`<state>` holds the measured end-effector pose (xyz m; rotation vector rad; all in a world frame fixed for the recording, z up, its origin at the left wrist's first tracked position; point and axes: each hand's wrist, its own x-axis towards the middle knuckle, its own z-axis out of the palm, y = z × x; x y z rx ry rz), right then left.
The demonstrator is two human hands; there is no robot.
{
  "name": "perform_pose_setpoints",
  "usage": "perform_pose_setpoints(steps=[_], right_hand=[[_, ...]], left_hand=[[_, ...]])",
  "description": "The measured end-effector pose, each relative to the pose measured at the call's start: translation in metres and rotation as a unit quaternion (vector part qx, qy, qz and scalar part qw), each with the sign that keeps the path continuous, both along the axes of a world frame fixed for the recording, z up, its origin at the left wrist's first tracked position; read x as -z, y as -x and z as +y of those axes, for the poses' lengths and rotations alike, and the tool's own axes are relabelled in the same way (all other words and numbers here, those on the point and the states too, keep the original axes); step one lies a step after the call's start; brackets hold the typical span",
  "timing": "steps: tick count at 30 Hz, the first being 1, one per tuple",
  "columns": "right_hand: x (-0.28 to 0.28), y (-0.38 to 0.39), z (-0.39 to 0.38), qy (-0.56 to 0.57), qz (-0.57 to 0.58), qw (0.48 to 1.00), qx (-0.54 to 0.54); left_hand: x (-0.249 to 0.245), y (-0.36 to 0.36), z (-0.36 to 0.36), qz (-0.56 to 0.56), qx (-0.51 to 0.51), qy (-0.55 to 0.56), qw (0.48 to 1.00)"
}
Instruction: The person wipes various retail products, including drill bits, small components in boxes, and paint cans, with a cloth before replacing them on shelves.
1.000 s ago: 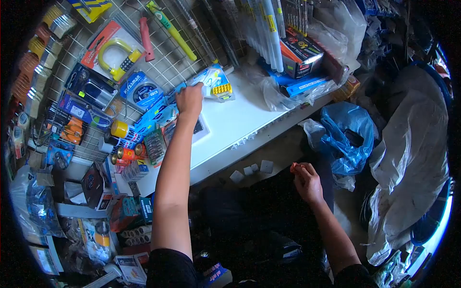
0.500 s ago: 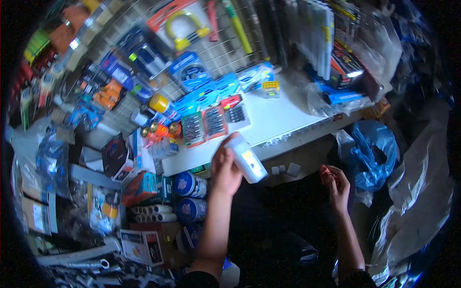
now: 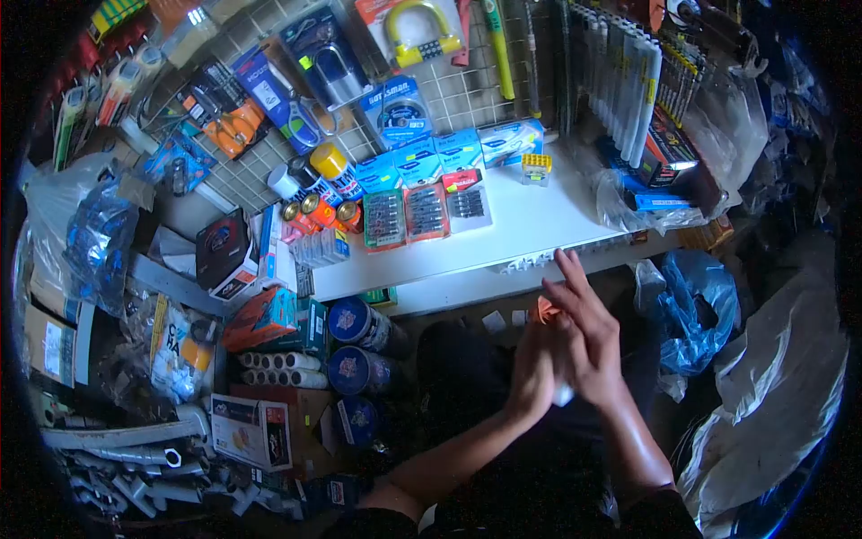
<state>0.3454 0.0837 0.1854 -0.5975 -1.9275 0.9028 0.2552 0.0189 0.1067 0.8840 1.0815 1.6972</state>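
My two hands are close together over my dark-clothed lap. Between the palms, the end of a white container (image 3: 563, 394) shows below; most of it is hidden. My left hand (image 3: 532, 373) is wrapped against it from the left. A crumpled orange-red piece (image 3: 544, 310) sits at the top of the hands, by the fingertips. My right hand (image 3: 591, 346) presses from the right with its fingers stretched out and slightly apart.
Ahead is a white shelf (image 3: 404, 269) with carded bits, blue boxes and spray cans (image 3: 334, 171). Blue-lidded tubs (image 3: 350, 368) stand at the left, beside white rolls (image 3: 283, 370). A blue plastic bag (image 3: 696, 305) lies at the right, near pale sheeting (image 3: 763, 377).
My left hand has moved down and right with the white container, and my right hand has moved left to meet it. The orange-red piece is now between them. The view has shifted.
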Motion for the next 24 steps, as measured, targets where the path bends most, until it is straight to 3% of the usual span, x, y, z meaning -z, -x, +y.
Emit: perform_pose_setpoints(steps=[1,2,3,5,8,9,11,12,13,15,16,18,20,21,24], right_hand=[[0.003,0.003,-0.011,-0.021,-0.005,1.000,0.012],[0.015,-0.001,-0.021,-0.037,-0.063,0.996,-0.055],[0.023,0.002,-0.037,-0.021,-0.041,0.996,-0.081],[0.030,0.007,-0.048,0.003,-0.032,0.996,-0.077],[0.011,0.011,-0.030,-0.003,-0.029,0.999,-0.041],[0.004,0.010,-0.022,-0.015,-0.030,0.999,-0.040],[0.004,0.016,-0.030,0.022,-0.020,0.999,-0.045],[0.011,0.015,-0.039,-0.001,-0.039,0.997,-0.061],[0.019,0.014,-0.049,-0.027,-0.057,0.995,-0.079],[0.032,0.023,-0.070,0.004,-0.029,0.995,-0.092],[0.032,0.025,-0.071,-0.024,-0.043,0.997,-0.064],[0.020,0.026,-0.065,-0.080,-0.085,0.993,-0.010],[0.008,0.025,-0.052,-0.092,-0.112,0.988,0.042],[0.005,0.029,-0.045,-0.052,-0.058,0.996,0.052],[-0.012,0.024,-0.033,-0.084,-0.082,0.991,0.060]], left_hand=[[-0.004,0.008,0.005,-0.064,-0.019,0.004,0.998],[-0.011,0.025,0.009,-0.111,-0.041,0.024,0.993],[-0.023,0.043,0.011,-0.159,-0.060,0.045,0.984],[-0.042,0.046,0.007,-0.073,-0.108,0.022,0.991],[0.005,0.013,-0.005,-0.028,-0.065,-0.014,0.997],[0.000,0.006,-0.005,-0.124,-0.050,-0.036,0.990],[-0.013,0.024,-0.007,-0.052,-0.057,0.000,0.997],[-0.002,0.036,-0.001,-0.073,-0.077,-0.001,0.994],[-0.032,0.047,-0.001,-0.183,-0.102,0.077,0.975],[-0.028,0.077,0.003,-0.293,-0.059,0.026,0.954],[-0.045,0.062,0.006,-0.188,-0.124,0.021,0.974],[-0.036,0.052,0.001,-0.166,-0.017,0.005,0.986],[-0.030,0.038,-0.011,-0.009,0.000,-0.056,0.998],[-0.027,0.031,-0.017,0.064,-0.001,-0.090,0.994],[-0.031,0.015,-0.027,0.149,0.010,-0.078,0.986]])
